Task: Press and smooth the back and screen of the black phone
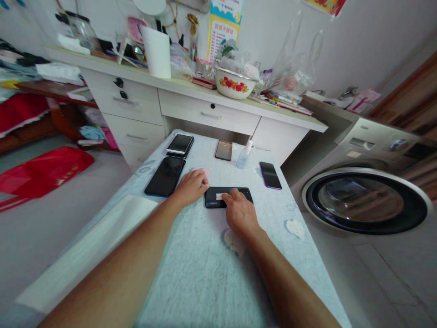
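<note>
A black phone lies back side up and crosswise on the cloth-covered table. At its left end, my left hand has bent, closed fingers, with the fingertips against the near corner of the phone. My right hand is over the phone's right half, fingers curled and pressed together on a small white piece lying flat on the phone's back. Whether that piece is a wipe or a label I cannot tell. My right fingers hide part of the phone. A pinkish thing shows just behind my left fingers.
A large dark phone and stacked phones lie left. A phone case, a clear spray bottle and a purple-edged phone lie beyond and right. Behind stands a drawer desk; a washing machine is at right.
</note>
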Action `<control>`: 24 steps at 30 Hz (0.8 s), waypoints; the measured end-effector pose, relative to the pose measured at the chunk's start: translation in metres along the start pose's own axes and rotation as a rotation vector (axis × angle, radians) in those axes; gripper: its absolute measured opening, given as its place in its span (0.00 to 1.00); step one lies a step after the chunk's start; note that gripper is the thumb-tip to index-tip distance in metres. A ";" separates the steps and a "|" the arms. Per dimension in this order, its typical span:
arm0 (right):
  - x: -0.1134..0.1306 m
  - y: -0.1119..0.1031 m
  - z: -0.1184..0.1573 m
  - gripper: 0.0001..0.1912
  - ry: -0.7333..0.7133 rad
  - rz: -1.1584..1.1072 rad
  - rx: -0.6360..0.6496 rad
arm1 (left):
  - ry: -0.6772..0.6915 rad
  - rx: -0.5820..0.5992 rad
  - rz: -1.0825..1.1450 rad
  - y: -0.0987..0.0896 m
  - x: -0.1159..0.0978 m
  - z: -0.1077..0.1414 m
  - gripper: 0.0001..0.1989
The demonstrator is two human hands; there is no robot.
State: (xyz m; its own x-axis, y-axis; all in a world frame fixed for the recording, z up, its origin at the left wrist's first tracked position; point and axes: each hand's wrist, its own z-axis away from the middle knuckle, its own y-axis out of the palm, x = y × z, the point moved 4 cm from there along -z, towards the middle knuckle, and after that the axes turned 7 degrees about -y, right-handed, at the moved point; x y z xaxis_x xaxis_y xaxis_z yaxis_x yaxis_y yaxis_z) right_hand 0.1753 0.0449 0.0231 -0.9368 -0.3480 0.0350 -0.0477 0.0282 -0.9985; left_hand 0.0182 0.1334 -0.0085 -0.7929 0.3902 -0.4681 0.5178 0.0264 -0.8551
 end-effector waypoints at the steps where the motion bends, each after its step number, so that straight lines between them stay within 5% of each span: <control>1: -0.002 0.000 0.000 0.17 0.011 -0.001 0.002 | -0.002 0.000 0.001 0.000 0.000 0.000 0.04; 12: -0.028 0.000 -0.001 0.17 0.154 0.025 -0.020 | 0.009 -0.002 0.000 -0.001 0.000 0.001 0.04; 24: -0.020 0.003 -0.007 0.15 0.099 0.045 -0.066 | -0.002 -0.008 0.016 0.000 0.000 0.000 0.04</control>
State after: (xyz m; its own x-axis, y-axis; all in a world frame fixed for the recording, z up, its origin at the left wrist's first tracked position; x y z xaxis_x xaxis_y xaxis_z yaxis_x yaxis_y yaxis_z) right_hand 0.1916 0.0586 0.0200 -0.9681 -0.2504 -0.0022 -0.0247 0.1042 -0.9942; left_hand 0.0181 0.1334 -0.0091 -0.7854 0.3886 -0.4819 0.5325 0.0272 -0.8460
